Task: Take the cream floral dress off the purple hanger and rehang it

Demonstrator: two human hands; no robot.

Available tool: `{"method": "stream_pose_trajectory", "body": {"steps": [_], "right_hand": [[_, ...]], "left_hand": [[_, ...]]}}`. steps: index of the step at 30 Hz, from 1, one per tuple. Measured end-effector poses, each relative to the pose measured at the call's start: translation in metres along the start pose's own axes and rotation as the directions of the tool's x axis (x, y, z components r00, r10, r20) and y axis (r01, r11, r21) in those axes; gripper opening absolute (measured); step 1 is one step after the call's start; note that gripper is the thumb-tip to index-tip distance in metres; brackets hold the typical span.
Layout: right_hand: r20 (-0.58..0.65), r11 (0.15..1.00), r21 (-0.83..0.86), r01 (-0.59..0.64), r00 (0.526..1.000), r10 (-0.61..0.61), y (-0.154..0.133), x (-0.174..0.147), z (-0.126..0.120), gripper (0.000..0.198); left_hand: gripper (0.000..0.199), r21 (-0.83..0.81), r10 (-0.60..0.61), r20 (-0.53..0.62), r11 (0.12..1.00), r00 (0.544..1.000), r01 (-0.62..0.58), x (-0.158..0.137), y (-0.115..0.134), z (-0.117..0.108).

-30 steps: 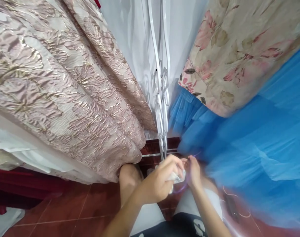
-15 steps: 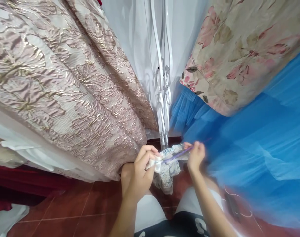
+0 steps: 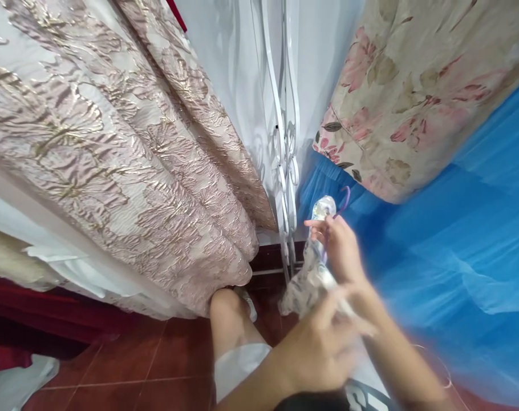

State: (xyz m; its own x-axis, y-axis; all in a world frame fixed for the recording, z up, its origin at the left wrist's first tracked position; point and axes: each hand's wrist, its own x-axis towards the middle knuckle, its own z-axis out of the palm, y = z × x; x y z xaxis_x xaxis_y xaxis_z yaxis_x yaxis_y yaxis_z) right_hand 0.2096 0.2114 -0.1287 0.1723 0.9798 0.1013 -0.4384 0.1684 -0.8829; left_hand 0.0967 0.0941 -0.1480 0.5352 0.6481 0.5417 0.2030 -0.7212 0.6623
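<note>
across the left half of the frame, what do you see as the largest thing?

it is a pink brocade cloth (image 3: 126, 160) with golden lines, hanging in folds. at the right side hangs a blue tulle (image 3: 469, 240), and at the upper right, over a part of it, a floral fabric (image 3: 413, 97).

and below?

at the lower left there is a red tiled floor (image 3: 122, 357). at the upper middle stands a white metal rack (image 3: 270, 57), which is more narrow.

where are the hands?

the left hand (image 3: 321, 342) is at the lower middle, blurred. it looks partly spread, but i cannot tell if it holds something. the right hand (image 3: 345, 245) is a little above it, right of the middle.

and the smaller things?

the pale cloth (image 3: 302, 288) is near the centre, below and to the left of the right hand; a rounded part of it shows above the grip. the smallest is the purple hanger (image 3: 347, 198). the right hand holds it with closed fingers, and its curved end comes out above.
</note>
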Motion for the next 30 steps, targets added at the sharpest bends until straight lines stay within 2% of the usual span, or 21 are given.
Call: {"method": "stream_pose_trajectory", "body": {"steps": [2,3,6,8,10,12,14,16,17,19,22,25,28,30], "right_hand": [[0.101,0.978,0.095,-0.185,0.979,0.175,-0.02,0.005,-0.007,0.034],[0.156,0.96,0.109,-0.256,0.959,0.238,-0.029,0.007,-0.011,0.039],[0.3,0.92,0.018,-0.391,0.88,0.368,-0.047,0.005,-0.027,0.054],[0.367,0.905,-0.135,-0.403,0.828,0.424,-0.059,-0.004,-0.036,0.055],[0.41,0.876,-0.349,-0.332,0.787,0.462,-0.073,-0.017,-0.044,0.051],[0.456,0.813,-0.553,-0.18,0.751,0.477,-0.092,-0.031,-0.05,0.049],[0.519,0.742,-0.671,0.0,0.714,0.469,-0.113,-0.042,-0.054,0.049],[0.572,0.681,-0.717,0.151,0.685,0.451,-0.132,-0.048,-0.056,0.049],[0.585,0.655,-0.728,0.202,0.682,0.439,-0.139,-0.05,-0.056,0.048],[0.577,0.626,-0.741,0.242,0.706,0.411,-0.147,-0.05,-0.055,0.047],[0.551,0.678,-0.713,0.179,0.741,0.384,-0.143,-0.047,-0.048,0.046],[0.556,0.789,-0.615,-0.018,0.699,0.449,-0.126,-0.045,-0.033,0.048],[0.599,0.876,-0.405,-0.263,0.648,0.471,-0.112,-0.044,-0.01,0.034],[0.644,0.908,-0.304,-0.289,0.639,0.42,-0.108,-0.041,0.006,0.023]], "left_hand": [[0.042,-0.039,0.068,0.145,0.997,0.987,-0.063,-0.013,0.005,0.004],[0.044,-0.057,0.09,0.15,0.995,0.985,-0.082,-0.019,0.005,-0.001],[0.04,-0.043,0.084,0.001,0.995,0.996,-0.084,-0.026,-0.002,-0.031],[0.04,0.083,0.027,-0.157,0.996,0.987,-0.014,-0.021,-0.017,-0.057],[0.045,0.248,-0.028,-0.285,0.963,0.958,0.102,-0.012,-0.037,-0.078],[0.055,0.362,-0.058,-0.326,0.914,0.944,0.181,0.001,-0.059,-0.092],[0.062,0.416,-0.072,-0.261,0.891,0.963,0.18,0.014,-0.077,-0.096],[0.054,0.42,-0.04,-0.151,0.902,0.988,0.1,0.025,-0.086,-0.093],[0.046,0.414,-0.009,-0.112,0.908,0.994,0.055,0.028,-0.087,-0.09],[0.031,0.415,0.043,-0.104,0.91,0.994,0.004,0.031,-0.08,-0.084],[0.02,0.441,0.086,-0.142,0.897,0.986,-0.015,0.028,-0.061,-0.08],[0.024,0.459,0.142,-0.136,0.886,0.98,-0.065,0.03,-0.055,-0.083],[0.02,0.392,0.167,-0.256,0.918,0.952,-0.055,0.044,-0.076,-0.087],[0.011,0.201,0.088,-0.384,0.98,0.919,-0.01,0.057,-0.099,-0.086]]}}
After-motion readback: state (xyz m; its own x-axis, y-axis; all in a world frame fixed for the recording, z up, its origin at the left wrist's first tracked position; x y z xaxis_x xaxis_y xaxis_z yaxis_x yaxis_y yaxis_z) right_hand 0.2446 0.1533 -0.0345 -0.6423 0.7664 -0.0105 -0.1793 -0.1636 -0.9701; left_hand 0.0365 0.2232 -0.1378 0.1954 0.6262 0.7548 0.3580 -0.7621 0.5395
